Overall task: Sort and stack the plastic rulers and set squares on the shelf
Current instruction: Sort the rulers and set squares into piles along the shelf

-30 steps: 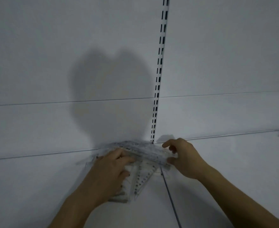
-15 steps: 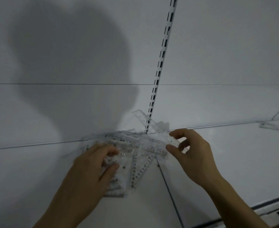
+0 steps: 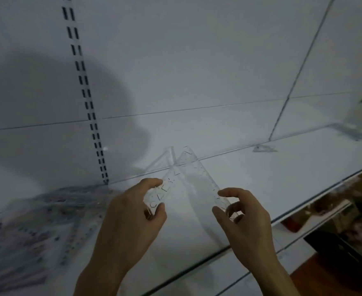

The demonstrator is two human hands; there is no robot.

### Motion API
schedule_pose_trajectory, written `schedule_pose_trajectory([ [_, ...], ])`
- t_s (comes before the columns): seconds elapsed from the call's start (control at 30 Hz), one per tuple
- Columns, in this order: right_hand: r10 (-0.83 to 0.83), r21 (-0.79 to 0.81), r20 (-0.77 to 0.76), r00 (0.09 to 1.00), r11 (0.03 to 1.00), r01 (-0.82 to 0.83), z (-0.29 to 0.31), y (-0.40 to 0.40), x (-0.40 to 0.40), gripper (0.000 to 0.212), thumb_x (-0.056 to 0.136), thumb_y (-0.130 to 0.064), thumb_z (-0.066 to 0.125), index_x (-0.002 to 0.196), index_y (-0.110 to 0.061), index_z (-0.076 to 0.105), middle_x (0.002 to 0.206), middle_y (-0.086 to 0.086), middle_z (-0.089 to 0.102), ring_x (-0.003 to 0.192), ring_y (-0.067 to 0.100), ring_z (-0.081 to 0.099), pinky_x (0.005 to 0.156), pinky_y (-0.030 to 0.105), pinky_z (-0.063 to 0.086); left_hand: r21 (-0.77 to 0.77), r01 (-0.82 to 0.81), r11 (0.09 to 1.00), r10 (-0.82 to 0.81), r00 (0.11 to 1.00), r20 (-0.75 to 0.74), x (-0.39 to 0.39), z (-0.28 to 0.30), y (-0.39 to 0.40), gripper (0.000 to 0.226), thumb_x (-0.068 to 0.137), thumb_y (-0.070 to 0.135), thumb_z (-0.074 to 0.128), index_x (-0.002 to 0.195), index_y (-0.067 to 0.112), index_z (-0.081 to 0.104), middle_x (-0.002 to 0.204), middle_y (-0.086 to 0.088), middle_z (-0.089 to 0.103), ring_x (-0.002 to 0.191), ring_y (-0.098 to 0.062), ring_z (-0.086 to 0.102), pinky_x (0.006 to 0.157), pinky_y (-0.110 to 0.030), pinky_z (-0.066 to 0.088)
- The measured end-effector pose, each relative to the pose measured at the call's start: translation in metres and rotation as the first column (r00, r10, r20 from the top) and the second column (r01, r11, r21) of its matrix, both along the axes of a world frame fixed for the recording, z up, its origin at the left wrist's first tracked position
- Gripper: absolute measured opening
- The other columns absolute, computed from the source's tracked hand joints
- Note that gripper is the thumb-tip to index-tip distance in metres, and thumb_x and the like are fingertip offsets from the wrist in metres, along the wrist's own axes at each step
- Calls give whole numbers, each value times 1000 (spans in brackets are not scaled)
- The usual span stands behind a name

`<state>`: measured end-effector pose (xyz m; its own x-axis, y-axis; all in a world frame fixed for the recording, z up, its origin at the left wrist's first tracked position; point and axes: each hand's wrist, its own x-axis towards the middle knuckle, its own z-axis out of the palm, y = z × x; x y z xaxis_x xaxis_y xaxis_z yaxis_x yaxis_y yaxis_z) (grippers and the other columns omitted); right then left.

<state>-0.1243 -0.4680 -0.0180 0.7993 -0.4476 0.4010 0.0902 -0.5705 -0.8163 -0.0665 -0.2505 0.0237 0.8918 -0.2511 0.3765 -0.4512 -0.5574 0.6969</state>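
Observation:
I hold two clear plastic rulers above the white shelf (image 3: 261, 180). My left hand (image 3: 133, 212) pinches the near end of a stencil ruler (image 3: 167, 184) with cut-out shapes. My right hand (image 3: 242, 218) grips the near end of a second clear ruler (image 3: 201, 174) with a printed scale. The two rulers slant towards each other and meet at their far tips, near the back wall. A pile of clear rulers and set squares (image 3: 37, 227) lies on the shelf at the left. One small clear set square (image 3: 264, 148) lies alone at the back right.
A slotted upright (image 3: 88, 107) runs down the white back wall left of my hands. The shelf's front edge (image 3: 303, 201) slants down to the right. Below it at the right are colourful goods (image 3: 346, 223) on a lower shelf. Another clear piece (image 3: 355, 131) lies far right.
The view has swung right, so the pile now lies at the left. Both hands have left the pile and lifted two rulers clear of it, one in each hand.

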Motion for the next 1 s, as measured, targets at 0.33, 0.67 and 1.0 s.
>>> schedule_pose_trajectory([
  [0.33,-219,-143,-1,976,966,216,-2,-192,-87,35,78,-13,83,94,-38,64,98,-22,58,79,4,59,66,11,46,-90,81,993,-71,992,105,-43,-15,-203,51,74,3,79,114,31,65,86,16,58,70,-13,59,68,-5,42],
  [0.67,-500,-76,-46,865,865,496,-14,-352,-208,35,81,-14,81,95,-40,63,104,-21,57,88,-2,56,72,9,46,-53,455,889,-450,889,78,-102,-29,-420,40,81,6,77,113,28,69,110,18,60,86,5,61,70,1,41],
  [1.0,-802,-44,-94,590,595,802,-44,-470,-335,33,78,-11,81,92,-39,67,94,-21,60,82,3,59,65,15,48,-68,656,752,-659,750,-61,-150,-67,-615,48,79,20,81,122,34,63,85,16,65,67,6,59,55,-7,43],
])
